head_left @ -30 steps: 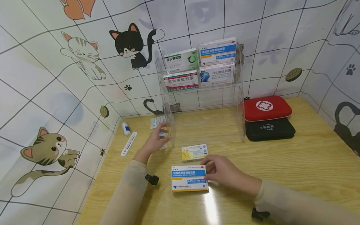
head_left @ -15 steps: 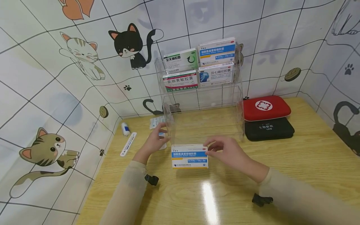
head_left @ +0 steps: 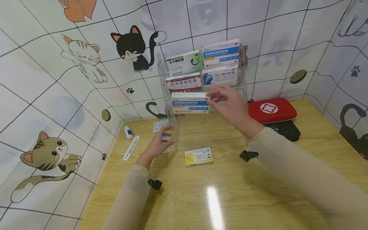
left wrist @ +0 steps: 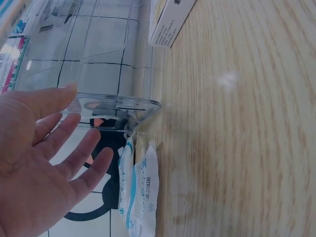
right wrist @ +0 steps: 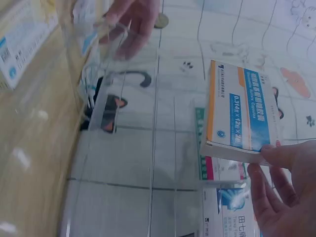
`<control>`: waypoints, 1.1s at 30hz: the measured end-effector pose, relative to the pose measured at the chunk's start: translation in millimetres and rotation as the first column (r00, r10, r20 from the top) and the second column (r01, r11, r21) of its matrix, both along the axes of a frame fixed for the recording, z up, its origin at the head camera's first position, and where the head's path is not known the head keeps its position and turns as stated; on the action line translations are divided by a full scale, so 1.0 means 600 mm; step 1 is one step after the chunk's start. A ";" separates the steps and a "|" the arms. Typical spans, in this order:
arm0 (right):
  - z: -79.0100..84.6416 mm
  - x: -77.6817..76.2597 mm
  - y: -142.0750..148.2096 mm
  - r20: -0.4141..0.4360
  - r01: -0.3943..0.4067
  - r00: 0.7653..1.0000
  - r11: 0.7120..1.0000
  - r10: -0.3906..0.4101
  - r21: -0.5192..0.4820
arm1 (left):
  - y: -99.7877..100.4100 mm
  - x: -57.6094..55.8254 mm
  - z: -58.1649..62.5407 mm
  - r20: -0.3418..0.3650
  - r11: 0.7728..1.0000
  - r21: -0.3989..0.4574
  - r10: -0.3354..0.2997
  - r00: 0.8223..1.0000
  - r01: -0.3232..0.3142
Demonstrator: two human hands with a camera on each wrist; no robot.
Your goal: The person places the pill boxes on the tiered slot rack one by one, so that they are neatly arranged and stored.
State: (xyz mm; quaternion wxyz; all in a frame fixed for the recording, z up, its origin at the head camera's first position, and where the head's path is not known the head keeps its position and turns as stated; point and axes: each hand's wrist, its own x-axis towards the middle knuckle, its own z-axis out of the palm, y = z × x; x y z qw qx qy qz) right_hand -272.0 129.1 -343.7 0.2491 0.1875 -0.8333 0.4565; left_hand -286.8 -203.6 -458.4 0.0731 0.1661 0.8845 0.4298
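Note:
My right hand [head_left: 230, 105] pinches a white, blue and orange medicine box [head_left: 189, 103] by its right end, thumb in front. The box is held upright in front of the clear acrylic display rack [head_left: 207, 124], just below the red-and-green medicine box [head_left: 184, 82]. In the right wrist view, the thumb and fingertips grip a lower corner of the held medicine box [right wrist: 239, 108]. My left hand [head_left: 158, 143] rests at the rack's left side panel, its fingers loosely extended in the left wrist view. A yellow-and-white medicine box [head_left: 198, 157] lies on the table before the rack.
A green-and-white box [head_left: 184, 62], a blue-and-white box [head_left: 220, 53] and a white box [head_left: 219, 76] fill upper tiers. To the right lie a red case [head_left: 271, 110] and black case [head_left: 284, 130]. At left are a small bottle [head_left: 128, 132], white strip [head_left: 131, 148] and packets [head_left: 160, 125].
My right hand has lifted the blue-and-white medicine box off the table and carried it up and away to the rack's tiers. My left hand stays at the rack's side.

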 end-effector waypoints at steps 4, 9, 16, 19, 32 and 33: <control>0.004 -0.035 -0.008 -0.061 0.016 0.998 1.000 -0.015 0.017 | -0.002 0.000 0.000 -0.002 1.000 -0.001 -0.004 1.000 0.004; -0.008 -0.071 -0.018 -0.081 0.037 0.996 0.999 -0.037 0.001 | -0.005 0.000 -0.001 -0.001 1.000 0.007 0.004 1.000 -0.004; -0.017 -0.088 -0.022 -0.008 0.098 0.995 0.995 -0.098 -0.014 | -0.005 -0.002 -0.003 0.005 1.000 0.018 -0.008 1.000 0.008; -0.024 -0.094 -0.025 0.030 0.103 0.994 0.994 -0.104 0.019 | -0.005 -0.003 -0.004 -0.005 1.000 0.015 -0.009 1.000 0.009; -0.091 -0.027 -0.036 0.051 -0.013 0.999 0.994 0.007 0.107 | -0.003 -0.006 -0.007 -0.012 1.000 0.011 -0.012 1.000 0.013; -0.101 -0.014 -0.036 0.084 -0.037 0.996 0.991 0.026 0.129 | -0.002 -0.006 -0.006 -0.011 1.000 0.011 -0.014 1.000 0.014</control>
